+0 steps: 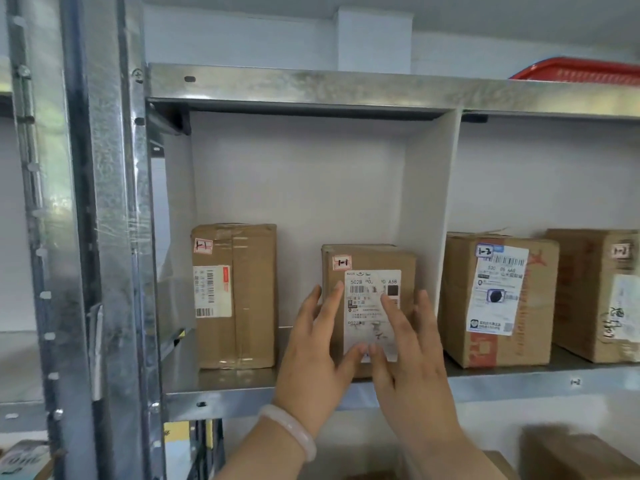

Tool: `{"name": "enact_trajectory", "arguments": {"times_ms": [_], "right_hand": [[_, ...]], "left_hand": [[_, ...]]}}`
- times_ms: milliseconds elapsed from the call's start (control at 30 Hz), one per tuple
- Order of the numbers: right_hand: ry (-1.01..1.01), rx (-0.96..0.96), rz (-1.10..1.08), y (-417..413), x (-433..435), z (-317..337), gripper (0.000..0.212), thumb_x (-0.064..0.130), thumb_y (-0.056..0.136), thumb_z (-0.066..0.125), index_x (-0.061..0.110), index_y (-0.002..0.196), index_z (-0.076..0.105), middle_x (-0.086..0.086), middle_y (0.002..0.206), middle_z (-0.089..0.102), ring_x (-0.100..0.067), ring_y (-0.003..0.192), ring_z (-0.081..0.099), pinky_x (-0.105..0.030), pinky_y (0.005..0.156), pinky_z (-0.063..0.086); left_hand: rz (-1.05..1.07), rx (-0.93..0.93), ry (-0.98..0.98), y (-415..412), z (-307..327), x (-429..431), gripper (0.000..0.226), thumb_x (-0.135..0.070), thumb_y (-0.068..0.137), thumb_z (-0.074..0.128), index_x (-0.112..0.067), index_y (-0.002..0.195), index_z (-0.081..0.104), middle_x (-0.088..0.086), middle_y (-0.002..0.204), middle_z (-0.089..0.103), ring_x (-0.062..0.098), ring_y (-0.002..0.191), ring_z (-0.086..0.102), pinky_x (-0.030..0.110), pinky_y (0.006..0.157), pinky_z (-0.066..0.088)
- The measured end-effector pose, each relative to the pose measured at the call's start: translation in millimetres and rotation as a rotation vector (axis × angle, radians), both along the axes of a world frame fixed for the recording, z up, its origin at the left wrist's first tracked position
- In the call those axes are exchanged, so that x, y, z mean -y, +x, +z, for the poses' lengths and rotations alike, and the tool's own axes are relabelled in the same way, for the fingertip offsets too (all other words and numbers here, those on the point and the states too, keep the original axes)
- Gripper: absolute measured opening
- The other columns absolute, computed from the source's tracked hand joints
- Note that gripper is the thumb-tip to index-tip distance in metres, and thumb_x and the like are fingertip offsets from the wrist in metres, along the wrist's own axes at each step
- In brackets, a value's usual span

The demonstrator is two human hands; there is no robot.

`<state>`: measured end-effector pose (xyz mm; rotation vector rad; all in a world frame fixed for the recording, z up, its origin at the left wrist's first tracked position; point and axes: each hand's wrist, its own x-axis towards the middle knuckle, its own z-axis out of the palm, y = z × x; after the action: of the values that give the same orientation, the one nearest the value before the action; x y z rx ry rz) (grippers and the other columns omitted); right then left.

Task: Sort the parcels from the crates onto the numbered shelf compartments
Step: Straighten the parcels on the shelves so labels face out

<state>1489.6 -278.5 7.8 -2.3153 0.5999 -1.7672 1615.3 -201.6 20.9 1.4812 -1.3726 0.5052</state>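
Observation:
A brown cardboard parcel (401, 265) with a white shipping label and a red "1-1" tag stands in the left shelf compartment, close to the white divider (429, 188). Both my hands are against its front face with straight fingers. My left hand (317, 351), a pale bangle on its wrist, touches the parcel's left edge and label. My right hand (412, 355) lies over the label's right part. A taller parcel (235, 296), also tagged "1-1", stands at the left of the same compartment.
Right of the divider, two parcels (498, 299) (595, 292) tagged "1-2" stand on the metal shelf (235, 389). A red basket (581, 72) lies on the top shelf. A steel upright (104, 237) rises at the left. Blurred boxes (575, 455) sit below.

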Motion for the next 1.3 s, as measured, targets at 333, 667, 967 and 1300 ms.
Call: {"name": "enact_trajectory", "arguments": {"times_ms": [333, 667, 967, 1300], "right_hand": [[0.107, -0.211, 0.109, 20, 28, 5, 0.079, 0.020, 0.088, 0.061, 0.060, 0.141, 0.019, 0.019, 0.157, -0.006, -0.008, 0.144, 0.017, -0.030, 0.110, 0.037], [-0.060, -0.153, 0.132, 12, 20, 8, 0.076, 0.027, 0.086, 0.063, 0.046, 0.148, 0.023, 0.009, 0.160, 0.003, -0.011, 0.146, 0.009, -0.029, 0.113, 0.026], [-0.439, 0.170, 0.054, -86, 41, 37, 0.050, 0.019, 0.087, 0.061, 0.021, 0.134, 0.046, -0.004, 0.145, 0.040, -0.019, 0.134, 0.041, -0.036, 0.109, 0.035], [-0.024, 0.087, -0.176, -161, 137, 20, 0.073, 0.033, 0.086, 0.067, 0.046, 0.145, 0.026, 0.005, 0.159, 0.013, -0.010, 0.145, 0.014, -0.046, 0.106, 0.038]], "left_hand": [[0.124, -0.025, 0.069, 24, 4, 18, 0.096, -0.016, 0.090, 0.069, -0.069, 0.139, 0.005, -0.009, 0.160, 0.022, 0.008, 0.141, 0.029, 0.017, 0.107, 0.027], [0.176, -0.072, 0.012, 23, 1, 20, 0.086, -0.036, 0.090, 0.067, -0.061, 0.144, 0.004, -0.003, 0.163, 0.016, 0.016, 0.148, 0.020, 0.027, 0.112, 0.024], [0.164, 0.141, -0.268, -73, 40, 27, 0.063, -0.048, 0.090, 0.054, -0.030, 0.148, 0.036, 0.006, 0.149, 0.043, 0.021, 0.138, 0.040, 0.027, 0.112, 0.030], [-0.031, 0.147, -0.208, -168, 9, 119, 0.061, -0.037, 0.093, 0.055, -0.034, 0.150, 0.035, -0.005, 0.161, 0.019, 0.015, 0.147, 0.025, 0.029, 0.118, 0.026]]}}
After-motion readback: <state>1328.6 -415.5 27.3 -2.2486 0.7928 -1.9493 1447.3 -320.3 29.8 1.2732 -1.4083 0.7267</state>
